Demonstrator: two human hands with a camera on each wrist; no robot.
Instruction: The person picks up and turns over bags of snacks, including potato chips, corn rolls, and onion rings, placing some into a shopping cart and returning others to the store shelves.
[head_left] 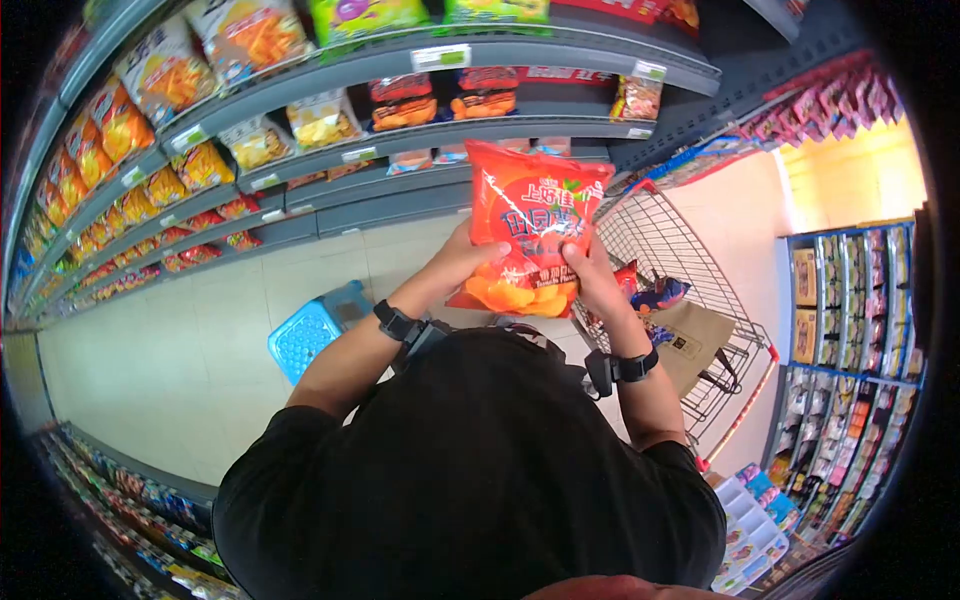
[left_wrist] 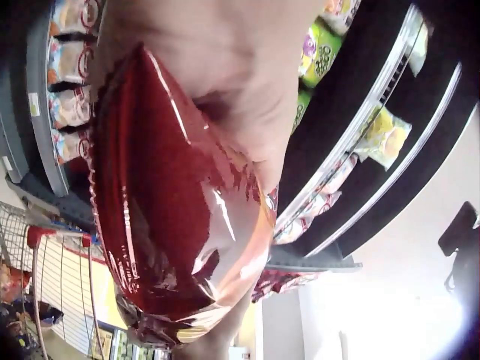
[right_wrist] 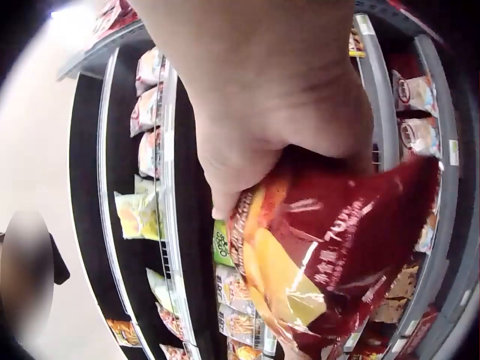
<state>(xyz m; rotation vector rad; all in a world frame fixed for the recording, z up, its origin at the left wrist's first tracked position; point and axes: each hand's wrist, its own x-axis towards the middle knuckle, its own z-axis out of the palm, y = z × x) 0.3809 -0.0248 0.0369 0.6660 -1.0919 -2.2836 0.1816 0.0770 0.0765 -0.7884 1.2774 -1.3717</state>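
A red bag of potato chips [head_left: 535, 230], labelled tomato flavor, is held up in front of the chest by both hands. My left hand [head_left: 468, 260] grips its left side, the thumb lying over the front. On the opposite side, my right hand [head_left: 598, 278] grips the bag with its thumb on the front too. In the left wrist view the plain red side of the chip bag [left_wrist: 165, 195] shows below the hand. Printed chips and lettering on the bag [right_wrist: 330, 240] appear in the right wrist view. Fingers behind the bag are mostly hidden in the head view.
Shelves [head_left: 350, 62] of snack bags curve along the front and left. A wire shopping cart [head_left: 765, 375] stands close on the right, holding a brown paper bag [head_left: 695, 325] and a dark blue packet [head_left: 662, 294]. A blue step stool [head_left: 300, 345] is on the floor at the left.
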